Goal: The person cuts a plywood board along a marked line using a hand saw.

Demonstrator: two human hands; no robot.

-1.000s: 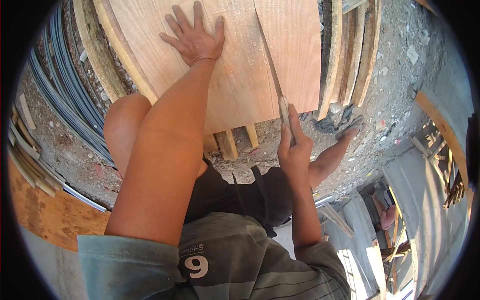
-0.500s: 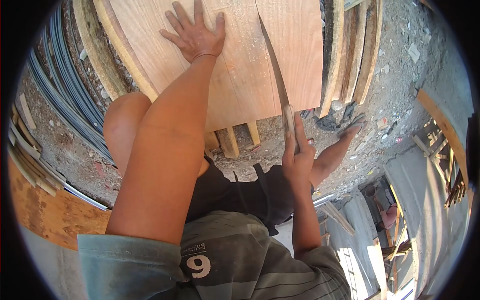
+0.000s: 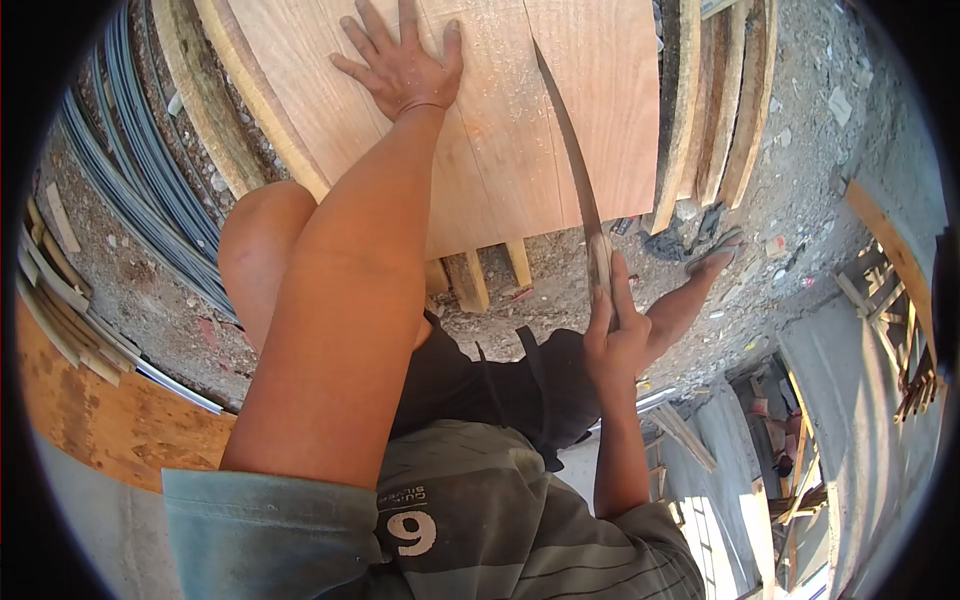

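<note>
A sheet of plywood [image 3: 505,185] lies across timber pieces, with sawdust scattered over its face. My left hand [image 3: 408,68] presses flat on it, fingers spread. To the right, a handsaw [image 3: 571,145] has its long thin blade set along a cut line in the sheet. The wooden handle extends past the near edge toward my body. My right hand [image 3: 618,335] is closed around this handle, with fingers stretched along its side. My bent left knee [image 3: 265,240] is beside the sheet's near left corner.
Bundled steel rods [image 3: 140,170] curve along the left. Wooden beams [image 3: 745,110] lie right of the sheet, and short timber supports [image 3: 467,283] show beneath. Rubble covers the ground. At far left is a stained board [image 3: 120,415]; a timber frame [image 3: 890,320] stands at right.
The handsaw and my right hand have come back toward my body along the cut line. My left hand stays flat on the plywood. The whole view has shifted slightly.
</note>
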